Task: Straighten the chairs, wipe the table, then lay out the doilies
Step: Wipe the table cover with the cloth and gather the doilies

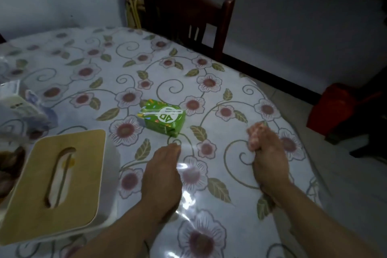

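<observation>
— What's the right hand doing?
— It's clenched around a pinkish cloth, pressed on the desk near its right edge

— And the left hand?
— Lying flat on the flowered cover with fingers together, holding nothing, just this side of a green packet in the middle

— Anything else there?
— A tissue box with a tan slotted lid at the near left, with some blurred clutter I can't make out beyond it. One dark wooden chair stands at the far side, pushed close to the desk
</observation>
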A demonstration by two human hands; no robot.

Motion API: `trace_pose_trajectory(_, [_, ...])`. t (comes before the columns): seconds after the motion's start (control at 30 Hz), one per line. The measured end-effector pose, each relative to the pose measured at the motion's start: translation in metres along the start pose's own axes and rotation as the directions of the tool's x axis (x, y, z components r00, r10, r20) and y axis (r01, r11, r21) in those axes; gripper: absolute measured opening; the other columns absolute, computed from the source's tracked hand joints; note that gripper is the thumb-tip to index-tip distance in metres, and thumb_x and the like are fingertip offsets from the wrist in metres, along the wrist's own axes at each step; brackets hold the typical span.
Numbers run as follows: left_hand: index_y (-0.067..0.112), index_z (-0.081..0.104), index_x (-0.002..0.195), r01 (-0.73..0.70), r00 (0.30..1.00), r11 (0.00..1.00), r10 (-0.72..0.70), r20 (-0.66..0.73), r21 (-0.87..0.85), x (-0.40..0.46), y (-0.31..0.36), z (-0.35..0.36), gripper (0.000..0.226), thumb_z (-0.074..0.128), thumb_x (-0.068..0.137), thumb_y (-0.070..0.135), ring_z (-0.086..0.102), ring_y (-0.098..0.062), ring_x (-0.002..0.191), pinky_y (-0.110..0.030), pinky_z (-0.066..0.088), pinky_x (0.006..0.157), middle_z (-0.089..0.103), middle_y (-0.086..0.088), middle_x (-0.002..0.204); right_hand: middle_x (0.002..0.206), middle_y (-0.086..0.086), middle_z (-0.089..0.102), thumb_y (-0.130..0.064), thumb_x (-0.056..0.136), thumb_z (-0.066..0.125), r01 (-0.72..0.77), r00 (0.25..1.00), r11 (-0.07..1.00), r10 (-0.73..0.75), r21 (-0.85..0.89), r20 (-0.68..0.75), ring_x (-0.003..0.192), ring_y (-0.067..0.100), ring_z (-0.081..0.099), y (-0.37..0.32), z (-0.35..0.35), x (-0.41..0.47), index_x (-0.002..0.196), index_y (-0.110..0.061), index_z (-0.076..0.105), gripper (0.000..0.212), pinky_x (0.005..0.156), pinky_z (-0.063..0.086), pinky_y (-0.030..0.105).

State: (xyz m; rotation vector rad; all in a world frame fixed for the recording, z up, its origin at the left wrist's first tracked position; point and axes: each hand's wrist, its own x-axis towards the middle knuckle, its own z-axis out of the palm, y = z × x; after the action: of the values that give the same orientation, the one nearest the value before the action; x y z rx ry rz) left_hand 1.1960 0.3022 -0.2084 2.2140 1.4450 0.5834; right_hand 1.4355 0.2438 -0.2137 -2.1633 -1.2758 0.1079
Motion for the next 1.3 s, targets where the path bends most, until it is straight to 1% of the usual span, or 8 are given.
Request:
trace_pose_trajectory(0.1, [0.002,0.059,0.12,-0.034,0.999,0.999,0.035,-0.032,0.017,0.009,-0.001,0.006,0.059,0.055,0.065,-0.018,0.059,-0.032,0.108,-0.032,0.04,0.094,0.063,-0.015,0.117,0.126,0.021,0.058,0.01,0.087,0.032,-0.105,0.994,0.994,0.105,0.022,-0.006,0.113,0.018,0.054,-0.014,0.023,0.033,0.119,0.005,0.059,0.041,0.103,0.038,0.019])
trace_pose_trajectory(0.33, [0.016,0.051,0.129,0.062,0.998,0.998,-0.062,0.006,-0.017,0.007,-0.006,0.0,0.048,0.046,0.084,0.001,0.045,-0.011,0.119,-0.015,0.028,0.099,0.05,-0.001,0.133,0.137,-0.013,0.053,-0.023,0.101,0.042,0.391,0.875,0.894,-0.435,0.219,0.213,0.131,0.005,0.043,-0.05,0.035,-0.046,0.122,-0.023,0.063,0.03,0.114,0.025,0.021])
trace_pose_trajectory(0.43, [0.011,0.053,0.129,0.067,0.997,0.997,-0.067,0.025,0.031,0.007,-0.014,-0.004,0.062,0.056,0.071,-0.01,0.045,-0.019,0.126,-0.026,0.03,0.109,0.05,-0.006,0.137,0.12,-0.008,0.066,-0.003,0.095,0.041,0.284,0.942,0.945,-0.307,0.164,0.136,0.123,0.003,0.051,-0.013,0.016,-0.006,0.09,-0.013,0.069,0.03,0.109,0.034,0.028])
trace_pose_trajectory(0.57, [0.017,0.053,0.128,0.016,0.996,0.997,-0.022,0.088,0.071,0.013,-0.014,-0.012,0.062,0.06,0.07,-0.003,0.041,-0.018,0.13,-0.027,0.031,0.11,0.048,0.0,0.139,0.137,0.012,0.053,0.001,0.081,0.034,-0.084,0.996,0.996,0.084,0.006,-0.02,0.131,0.025,0.044,-0.013,0.022,0.028,0.131,-0.006,0.056,0.055,0.112,0.033,0.045])
trace_pose_trajectory(0.83, [0.022,0.022,0.146,0.031,0.937,0.988,-0.081,0.338,0.151,0.009,-0.005,-0.032,0.076,0.052,0.079,0.002,0.004,-0.014,0.146,-0.03,0.023,0.116,0.006,0.007,0.158,0.129,-0.025,0.055,-0.031,0.098,0.041,0.452,0.831,0.874,-0.486,0.18,0.271,0.122,-0.013,0.044,-0.062,0.036,-0.06,0.116,-0.052,0.057,0.032,0.102,0.032,0.007])
trace_pose_trajectory(0.93, [0.022,0.027,0.144,0.053,0.935,0.988,-0.1,0.339,0.145,0.004,-0.008,-0.04,0.069,0.047,0.082,-0.001,0.005,-0.015,0.146,-0.029,0.024,0.116,0.005,0.005,0.159,0.111,0.003,0.068,-0.029,0.094,0.053,0.282,0.934,0.957,-0.29,0.064,0.208,0.108,0.0,0.058,-0.038,0.013,-0.026,0.111,-0.025,0.069,0.024,0.092,0.042,0.01])
trace_pose_trajectory(1.07, [0.024,0.028,0.143,0.05,0.915,0.988,-0.104,0.39,0.145,-0.002,-0.013,-0.048,0.068,0.053,0.083,0.003,0.007,-0.014,0.146,-0.03,0.024,0.115,0.006,0.007,0.158,0.15,0.011,0.037,0.013,0.081,0.052,-0.054,0.986,0.996,0.063,-0.068,0.151,0.142,0.024,0.029,-0.034,0.025,-0.023,0.143,-0.009,0.036,0.067,0.118,0.016,0.03])
trace_pose_trajectory(1.3, [0.021,0.034,0.137,0.037,0.893,0.986,-0.104,0.437,0.16,-0.026,-0.011,-0.051,0.066,0.062,0.078,0.007,0.01,-0.015,0.145,-0.029,0.026,0.113,0.009,0.003,0.158,0.139,0.015,0.051,0.015,0.073,0.067,0.047,0.988,0.994,-0.032,-0.1,0.148,0.133,0.028,0.042,-0.049,0.029,-0.075,0.133,0.0,0.05,0.064,0.116,0.003,0.011])
